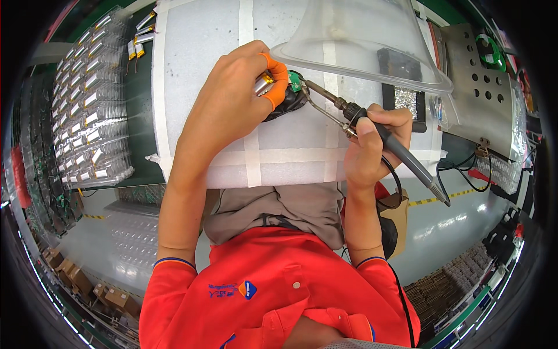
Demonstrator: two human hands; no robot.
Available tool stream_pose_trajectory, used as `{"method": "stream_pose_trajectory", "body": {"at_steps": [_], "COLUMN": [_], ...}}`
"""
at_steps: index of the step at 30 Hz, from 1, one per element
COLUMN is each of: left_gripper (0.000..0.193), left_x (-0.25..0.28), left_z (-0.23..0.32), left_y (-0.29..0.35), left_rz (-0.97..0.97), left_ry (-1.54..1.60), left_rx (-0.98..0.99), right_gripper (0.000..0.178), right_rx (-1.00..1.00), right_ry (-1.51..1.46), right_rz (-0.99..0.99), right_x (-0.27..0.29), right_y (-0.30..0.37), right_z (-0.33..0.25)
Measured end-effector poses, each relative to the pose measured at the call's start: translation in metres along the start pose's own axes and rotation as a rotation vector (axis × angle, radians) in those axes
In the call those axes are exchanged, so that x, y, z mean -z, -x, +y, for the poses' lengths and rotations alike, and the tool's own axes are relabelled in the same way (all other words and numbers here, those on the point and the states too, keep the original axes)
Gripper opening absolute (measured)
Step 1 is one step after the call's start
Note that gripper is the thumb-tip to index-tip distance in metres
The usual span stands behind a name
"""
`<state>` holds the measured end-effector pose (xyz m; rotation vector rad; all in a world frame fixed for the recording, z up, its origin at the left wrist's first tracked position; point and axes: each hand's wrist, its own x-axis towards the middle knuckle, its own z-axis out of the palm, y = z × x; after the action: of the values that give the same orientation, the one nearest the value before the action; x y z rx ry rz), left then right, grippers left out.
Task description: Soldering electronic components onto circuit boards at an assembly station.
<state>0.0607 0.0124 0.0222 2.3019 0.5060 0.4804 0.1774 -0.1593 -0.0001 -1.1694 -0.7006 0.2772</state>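
Matt white foam sheet (197,87) crossed by smooth white tape strips covers the worktop. A clear glossy plastic hood (360,41) hangs over its far edge. The soldering iron (378,131) has a shiny metal shaft and matt dark grey plastic handle. Orange rubber finger cots (278,81) cover fingertips of the left hand (232,99). A dull perforated metal plate (482,87) lies at the right edge

place: electronics assembly workshop | signs: soldering iron (388,139), clear fume hood (360,41), trays of probably battery cells (93,104)
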Motion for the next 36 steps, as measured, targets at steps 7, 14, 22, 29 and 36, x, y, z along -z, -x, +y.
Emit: {"method": "stream_pose_trajectory", "body": {"at_steps": [7, 14, 22, 29, 36], "left_gripper": [0.008, 0.014, 0.017, 0.024, 0.035], "left_x": [0.008, 0.053, 0.100, 0.130, 0.071], "left_z": [-0.007, -0.025, -0.046, -0.128, -0.163], "left_y": [0.003, 0.019, -0.027, -0.169, -0.218], "left_rz": [-0.063, 0.049, 0.362, 0.815, 0.767], "left_ry": [0.217, 0.851, 0.260, 0.340, -0.353], "left_rx": [0.175, 0.454, 0.583, 0.595, 0.200], "right_gripper": [0.017, 0.016, 0.017, 0.016, 0.015], "right_rx": [0.045, 0.030, -0.031, -0.062, -0.031], "right_ry": [0.081, 0.127, 0.009, -0.029, 0.035], "right_rz": [0.109, 0.204, 0.172, 0.182, 0.223], "right_x": [0.004, 0.004, 0.009, 0.010, 0.009], "right_y": [0.000, 0.001, 0.006, 0.008, 0.007], "right_z": [0.002, 0.006, 0.005, 0.001, 0.001]}}
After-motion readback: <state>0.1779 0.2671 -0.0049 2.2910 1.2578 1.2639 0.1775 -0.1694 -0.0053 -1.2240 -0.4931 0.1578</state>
